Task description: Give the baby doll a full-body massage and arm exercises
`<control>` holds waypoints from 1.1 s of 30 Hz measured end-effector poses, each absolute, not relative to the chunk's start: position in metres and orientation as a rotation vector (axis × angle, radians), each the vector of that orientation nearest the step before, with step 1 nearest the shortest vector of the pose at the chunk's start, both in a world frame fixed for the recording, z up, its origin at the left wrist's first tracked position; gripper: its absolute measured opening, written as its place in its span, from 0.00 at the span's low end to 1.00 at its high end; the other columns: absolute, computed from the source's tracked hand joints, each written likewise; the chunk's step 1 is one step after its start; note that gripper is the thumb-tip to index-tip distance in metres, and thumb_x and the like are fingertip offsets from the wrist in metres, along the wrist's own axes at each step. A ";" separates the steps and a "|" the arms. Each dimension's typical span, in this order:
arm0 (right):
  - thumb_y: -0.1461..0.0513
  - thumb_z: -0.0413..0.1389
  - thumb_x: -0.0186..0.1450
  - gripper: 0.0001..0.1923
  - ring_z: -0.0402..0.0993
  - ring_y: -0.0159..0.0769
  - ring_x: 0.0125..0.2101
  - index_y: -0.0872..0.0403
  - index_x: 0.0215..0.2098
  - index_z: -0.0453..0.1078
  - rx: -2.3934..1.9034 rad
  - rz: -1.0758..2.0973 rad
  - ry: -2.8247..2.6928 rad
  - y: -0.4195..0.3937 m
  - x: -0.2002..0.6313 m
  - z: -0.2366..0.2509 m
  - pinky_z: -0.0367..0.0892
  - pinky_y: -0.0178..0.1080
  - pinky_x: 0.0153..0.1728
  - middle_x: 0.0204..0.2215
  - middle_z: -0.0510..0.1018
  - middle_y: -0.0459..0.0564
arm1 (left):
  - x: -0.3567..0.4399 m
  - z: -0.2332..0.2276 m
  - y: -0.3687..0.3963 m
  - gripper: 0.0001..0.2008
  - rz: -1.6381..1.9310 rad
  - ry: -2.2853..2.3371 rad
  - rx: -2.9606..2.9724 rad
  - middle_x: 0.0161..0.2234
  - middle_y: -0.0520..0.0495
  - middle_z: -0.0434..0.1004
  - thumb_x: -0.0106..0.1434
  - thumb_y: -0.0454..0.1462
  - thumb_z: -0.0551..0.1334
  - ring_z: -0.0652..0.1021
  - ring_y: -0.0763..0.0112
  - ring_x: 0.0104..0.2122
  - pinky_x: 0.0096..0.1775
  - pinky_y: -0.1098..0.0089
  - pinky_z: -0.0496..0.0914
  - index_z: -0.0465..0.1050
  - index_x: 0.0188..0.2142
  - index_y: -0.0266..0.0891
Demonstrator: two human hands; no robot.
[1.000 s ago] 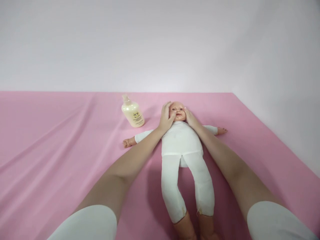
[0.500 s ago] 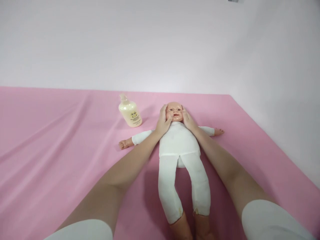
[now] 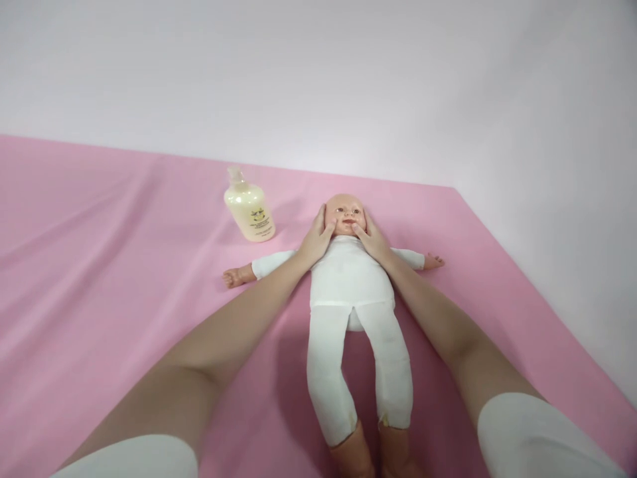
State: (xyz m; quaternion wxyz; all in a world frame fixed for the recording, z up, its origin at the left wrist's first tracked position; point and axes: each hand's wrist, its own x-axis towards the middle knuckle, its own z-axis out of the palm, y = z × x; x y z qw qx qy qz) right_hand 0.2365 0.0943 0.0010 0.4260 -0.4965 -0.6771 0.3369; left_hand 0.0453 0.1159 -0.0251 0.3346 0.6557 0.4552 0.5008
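A baby doll (image 3: 352,272) with a white cloth body lies on its back, its head toward the far side and its arms spread. My left hand (image 3: 316,240) rests along the left side of the doll's head, fingers stretched out and thumb on the cheek. On the opposite side, my right hand (image 3: 374,240) lies against the head, its thumb close to the corner of the mouth. Between them the doll's face (image 3: 345,214) shows, turned slightly right. Parts of both hands' fingers are hidden beside the head.
A pump bottle (image 3: 251,211) of pale yellow liquid stands left of the doll's head, beyond its outstretched arm. Underneath everything is a pink cloth (image 3: 124,259) with folds at the left. A plain white surface (image 3: 298,79) lies past the cloth's far edge.
My left thumb has drawn back from near the doll's mouth, while my right thumb has come in toward it. The doll's head has turned a little to the right. The view has shifted slightly.
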 end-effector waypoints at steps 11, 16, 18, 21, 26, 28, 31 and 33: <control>0.31 0.34 0.66 0.51 0.44 0.39 0.75 0.51 0.77 0.38 -1.187 0.897 -1.680 0.104 0.240 -0.004 0.43 0.48 0.74 0.75 0.48 0.47 | 0.048 -0.026 0.118 0.44 1.315 1.131 1.733 0.73 0.33 0.50 0.67 0.59 0.58 0.55 0.50 0.73 0.71 0.50 0.53 0.49 0.72 0.38; 0.33 0.52 0.63 0.56 0.40 0.42 0.75 0.49 0.77 0.36 -1.214 0.896 -1.716 0.098 0.239 0.002 0.39 0.49 0.75 0.75 0.51 0.47 | 0.047 -0.025 0.118 0.43 1.320 1.111 1.703 0.73 0.33 0.50 0.67 0.58 0.58 0.55 0.50 0.73 0.71 0.49 0.53 0.49 0.72 0.38; 0.33 0.49 0.64 0.54 0.40 0.42 0.75 0.50 0.77 0.38 -1.209 0.875 -1.722 0.097 0.239 0.004 0.39 0.49 0.75 0.74 0.52 0.48 | 0.046 -0.027 0.119 0.50 1.324 1.059 1.708 0.73 0.31 0.50 0.61 0.57 0.67 0.57 0.46 0.72 0.70 0.47 0.56 0.46 0.73 0.39; 0.32 0.40 0.67 0.50 0.42 0.40 0.75 0.52 0.76 0.42 -1.153 0.807 -1.744 0.097 0.238 0.005 0.40 0.46 0.75 0.74 0.52 0.49 | 0.047 -0.030 0.121 0.60 1.314 1.037 1.702 0.72 0.28 0.52 0.52 0.53 0.75 0.60 0.42 0.70 0.68 0.46 0.60 0.43 0.73 0.38; 0.31 0.31 0.67 0.51 0.51 0.39 0.73 0.53 0.76 0.43 -1.118 0.780 -1.725 0.104 0.239 -0.003 0.47 0.44 0.73 0.73 0.56 0.50 | 0.047 -0.026 0.121 0.61 1.266 1.032 1.662 0.73 0.26 0.47 0.54 0.54 0.73 0.57 0.43 0.71 0.69 0.47 0.56 0.39 0.74 0.34; 0.32 0.31 0.67 0.50 0.53 0.38 0.72 0.50 0.76 0.41 -1.102 0.800 -1.706 0.106 0.239 -0.006 0.48 0.45 0.73 0.73 0.57 0.48 | 0.047 -0.022 0.119 0.60 1.243 1.016 1.661 0.73 0.27 0.46 0.57 0.55 0.70 0.54 0.44 0.72 0.71 0.49 0.52 0.37 0.74 0.33; 0.32 0.36 0.67 0.49 0.50 0.39 0.73 0.49 0.76 0.41 -1.088 0.835 -1.699 0.106 0.240 -0.005 0.46 0.46 0.74 0.73 0.55 0.47 | 0.046 -0.018 0.115 0.56 1.206 1.009 1.659 0.74 0.29 0.43 0.61 0.55 0.67 0.52 0.47 0.73 0.72 0.50 0.47 0.35 0.74 0.34; 0.32 0.45 0.65 0.52 0.46 0.42 0.74 0.50 0.76 0.41 -1.092 0.860 -1.721 0.102 0.240 0.000 0.43 0.47 0.74 0.74 0.54 0.48 | 0.045 -0.015 0.111 0.55 1.196 1.025 1.655 0.75 0.29 0.41 0.62 0.55 0.66 0.50 0.48 0.74 0.72 0.51 0.46 0.35 0.74 0.34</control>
